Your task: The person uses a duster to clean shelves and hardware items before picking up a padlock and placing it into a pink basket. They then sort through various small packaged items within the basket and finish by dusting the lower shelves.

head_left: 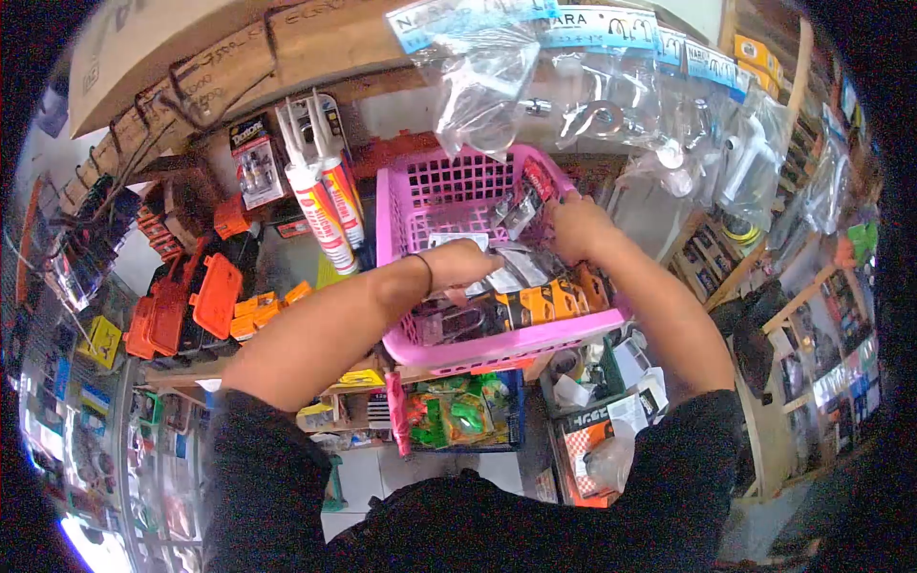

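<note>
A pink plastic basket [392, 224] with a lattice wall stands in front of me, and both my hands are inside it. My left hand [460, 265], with a dark band on the wrist, is closed over small clear packets [516, 269] near the basket's middle; what it grips is hidden. Along the right wall, my right hand [579, 231] has curled fingers pointing down among packets, and its grip is not visible. A red-topped packet [538, 178] lies just beyond it. Orange-and-black packages [544, 304] lie along the near side.
White-and-red sealant tubes [323, 212] stand left of the basket. Orange cases [215, 294] lie farther left. Clear hanging bags [487, 86] dangle above the basket's far edge. Below are a crate of green packets [468, 413] and a box of mixed items [597, 382].
</note>
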`<state>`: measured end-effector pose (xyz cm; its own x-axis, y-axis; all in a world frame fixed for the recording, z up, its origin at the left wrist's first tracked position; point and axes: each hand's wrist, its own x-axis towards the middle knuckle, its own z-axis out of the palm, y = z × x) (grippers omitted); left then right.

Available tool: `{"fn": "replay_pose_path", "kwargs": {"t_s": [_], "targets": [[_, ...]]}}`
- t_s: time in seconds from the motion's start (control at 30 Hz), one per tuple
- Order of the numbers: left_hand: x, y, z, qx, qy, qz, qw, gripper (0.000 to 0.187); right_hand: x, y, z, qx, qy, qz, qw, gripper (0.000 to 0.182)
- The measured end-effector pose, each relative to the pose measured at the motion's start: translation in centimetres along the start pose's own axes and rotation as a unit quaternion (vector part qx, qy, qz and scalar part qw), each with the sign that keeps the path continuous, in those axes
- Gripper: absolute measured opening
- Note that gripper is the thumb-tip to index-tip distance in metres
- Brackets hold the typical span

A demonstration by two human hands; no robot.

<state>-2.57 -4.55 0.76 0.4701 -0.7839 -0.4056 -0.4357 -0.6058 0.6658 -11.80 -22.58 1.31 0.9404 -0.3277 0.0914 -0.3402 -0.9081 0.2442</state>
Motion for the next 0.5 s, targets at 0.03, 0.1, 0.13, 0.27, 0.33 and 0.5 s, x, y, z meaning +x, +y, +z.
{"fn": "replay_pose_path", "kwargs": {"t_s": [0.03,0.1,0.13,0.27,0.33,0.5], "targets": [[2.7,-0.8,0.7,-0.002,0.0,-0.001,1.0,0.027,0.3,0.1,0.3,-0.006,-0.028,-0.001,1.0,0.042],[8.5,-3.1,2.3,-0.3,0.039,-0.005,0.953,0.022,0.8,0.4,0.5,-0.011,-0.059,-0.006,0.998,0.037],[8.3,-2.3,2.2,-0.301,0.038,-0.009,0.953,0.022,0.8,0.5,0.4,0.016,-0.052,-0.003,0.999,0.031],[7.6,-0.1,3.0,-0.312,0.149,0.058,0.937,0.017,1.6,1.5,1.3,0.098,-0.003,0.005,0.995,0.017],[6.5,1.8,3.6,-0.34,0.18,0.076,0.92,0.013,1.9,1.9,1.4,0.124,0.035,0.005,0.992,0.014],[9.4,2.8,3.3,-0.299,0.062,0.194,0.932,0.015,2.5,2.6,0.2,0.08,-0.028,0.004,0.996,0.02]]}}
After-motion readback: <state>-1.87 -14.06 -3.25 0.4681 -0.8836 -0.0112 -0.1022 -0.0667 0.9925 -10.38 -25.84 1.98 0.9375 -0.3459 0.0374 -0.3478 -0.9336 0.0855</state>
